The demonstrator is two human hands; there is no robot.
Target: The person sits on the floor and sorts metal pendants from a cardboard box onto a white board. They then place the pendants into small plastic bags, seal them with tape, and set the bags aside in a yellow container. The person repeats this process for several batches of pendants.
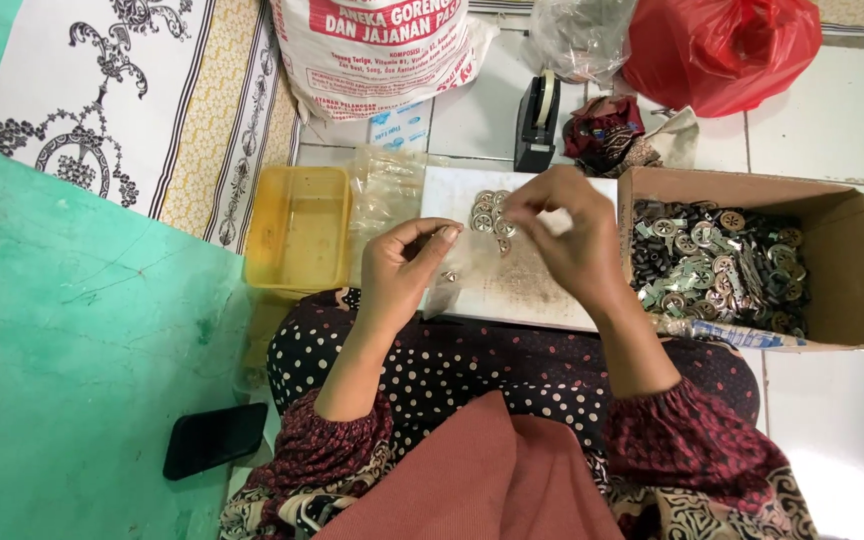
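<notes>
Seated on the tiled floor (832, 420) with a white board (542, 290) across the lap, serving as the counter. Left hand (407, 262) at about 9 o'clock of the board, grip pinched thumb to fingers on what looks like a thin clear plastic bag (442, 290), though too blurred to be sure. Right hand (567, 230) above the board's middle, fingertips drawn together over the small pile of round metal discs (490, 215) at the board's 11 o'clock; probably clamped on one disc, but the pinch itself hidden behind the fingers. To do this well: best to keep the left pinch steady and the bag mouth held wide toward 3 o'clock, lift one disc at a time between thumb and forefinger, and carry it low across the board so a slip lands on the board and not the floor. Cardboard box (842, 270) full of mixed metal parts at 3 o'clock, just beside the board, within easy reach for refilling the pile. Yellow plastic tub (297, 230) at 9 o'clock, tape dispenser (537, 125) at 12 o'clock, red bag (722, 45) at 1 o'clock, dark phone (214, 440) at 8 o'clock near the knee.
</notes>
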